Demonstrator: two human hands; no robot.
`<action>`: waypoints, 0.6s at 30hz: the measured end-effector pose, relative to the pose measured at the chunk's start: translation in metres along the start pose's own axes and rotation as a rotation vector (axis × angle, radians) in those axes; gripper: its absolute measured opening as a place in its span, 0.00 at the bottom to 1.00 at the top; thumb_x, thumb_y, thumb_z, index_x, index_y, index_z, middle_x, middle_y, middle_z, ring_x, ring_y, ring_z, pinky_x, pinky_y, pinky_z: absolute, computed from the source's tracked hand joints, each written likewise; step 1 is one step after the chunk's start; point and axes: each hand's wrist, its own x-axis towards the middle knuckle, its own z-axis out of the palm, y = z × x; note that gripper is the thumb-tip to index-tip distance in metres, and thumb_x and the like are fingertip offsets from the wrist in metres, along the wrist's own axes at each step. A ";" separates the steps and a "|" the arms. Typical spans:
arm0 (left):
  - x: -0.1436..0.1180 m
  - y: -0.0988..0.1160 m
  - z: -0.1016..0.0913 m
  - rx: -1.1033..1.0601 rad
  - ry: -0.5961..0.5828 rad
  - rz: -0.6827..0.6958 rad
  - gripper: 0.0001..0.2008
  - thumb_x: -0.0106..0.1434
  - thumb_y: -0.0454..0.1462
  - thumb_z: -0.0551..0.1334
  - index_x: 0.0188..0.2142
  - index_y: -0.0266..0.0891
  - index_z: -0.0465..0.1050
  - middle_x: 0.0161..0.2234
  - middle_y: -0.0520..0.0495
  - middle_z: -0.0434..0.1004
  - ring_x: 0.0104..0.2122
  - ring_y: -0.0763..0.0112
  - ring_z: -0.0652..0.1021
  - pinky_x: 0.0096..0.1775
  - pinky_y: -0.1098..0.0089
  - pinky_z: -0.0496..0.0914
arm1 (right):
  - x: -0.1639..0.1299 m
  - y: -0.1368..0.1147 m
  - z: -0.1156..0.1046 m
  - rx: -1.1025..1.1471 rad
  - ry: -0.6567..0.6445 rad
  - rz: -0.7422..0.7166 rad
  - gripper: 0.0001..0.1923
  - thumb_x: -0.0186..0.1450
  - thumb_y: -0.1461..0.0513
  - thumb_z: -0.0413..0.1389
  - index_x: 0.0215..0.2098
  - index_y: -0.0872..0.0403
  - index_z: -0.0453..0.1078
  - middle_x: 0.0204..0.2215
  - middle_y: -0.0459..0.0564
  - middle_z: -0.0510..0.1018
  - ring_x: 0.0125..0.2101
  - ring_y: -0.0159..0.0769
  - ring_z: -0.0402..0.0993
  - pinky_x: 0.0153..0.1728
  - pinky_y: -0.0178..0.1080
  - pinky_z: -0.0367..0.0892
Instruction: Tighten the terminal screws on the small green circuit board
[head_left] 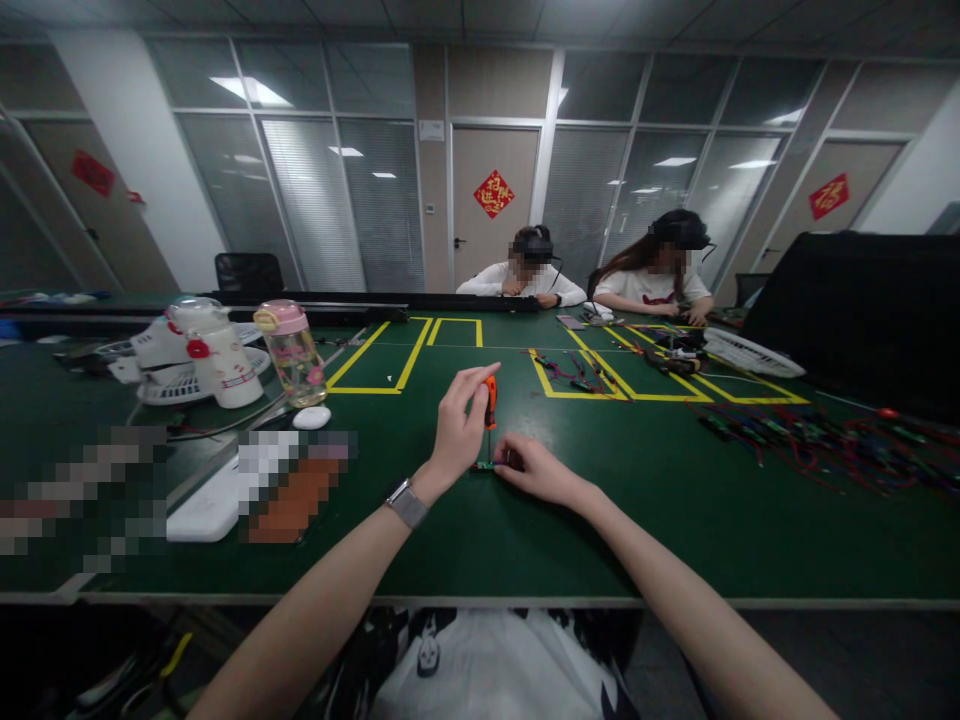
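left hand (pixel 459 428) clamped on screwdriver (pixel 490 402) | axis vertical, tip down onto part (pixel 487 466) | right hand (pixel 534 468) pinches part flat on worktop (pixel 465 540) | wires (pixel 825 440) far right

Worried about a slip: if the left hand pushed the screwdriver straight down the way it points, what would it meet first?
Probably the small green part under the screwdriver tip, pinned to the green table by the right hand; the left hand holds the driver upright.
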 end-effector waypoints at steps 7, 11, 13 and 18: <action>0.000 0.001 0.000 0.057 0.030 0.009 0.12 0.66 0.36 0.59 0.49 0.43 0.73 0.39 0.47 0.72 0.38 0.70 0.73 0.43 0.68 0.69 | 0.000 -0.001 0.000 -0.014 -0.004 -0.014 0.07 0.59 0.69 0.56 0.37 0.56 0.69 0.26 0.44 0.69 0.26 0.30 0.65 0.28 0.33 0.61; 0.000 0.001 -0.001 0.064 0.019 0.007 0.13 0.67 0.37 0.57 0.50 0.43 0.73 0.42 0.46 0.70 0.41 0.69 0.73 0.45 0.68 0.69 | 0.000 -0.003 -0.001 -0.056 -0.010 -0.034 0.07 0.60 0.69 0.56 0.36 0.56 0.71 0.29 0.46 0.71 0.27 0.31 0.66 0.30 0.33 0.62; 0.000 0.000 -0.001 0.008 -0.020 0.005 0.15 0.70 0.36 0.52 0.53 0.44 0.70 0.47 0.45 0.71 0.47 0.68 0.73 0.49 0.66 0.68 | -0.001 -0.003 -0.001 -0.056 -0.011 -0.037 0.06 0.60 0.69 0.57 0.36 0.57 0.71 0.30 0.47 0.71 0.27 0.31 0.66 0.30 0.33 0.62; -0.001 -0.001 0.001 -0.067 -0.038 -0.025 0.17 0.71 0.36 0.50 0.56 0.44 0.67 0.51 0.45 0.74 0.50 0.67 0.74 0.52 0.62 0.68 | -0.001 -0.001 -0.001 -0.049 -0.008 -0.040 0.05 0.60 0.69 0.57 0.36 0.57 0.72 0.30 0.47 0.71 0.27 0.31 0.66 0.30 0.34 0.63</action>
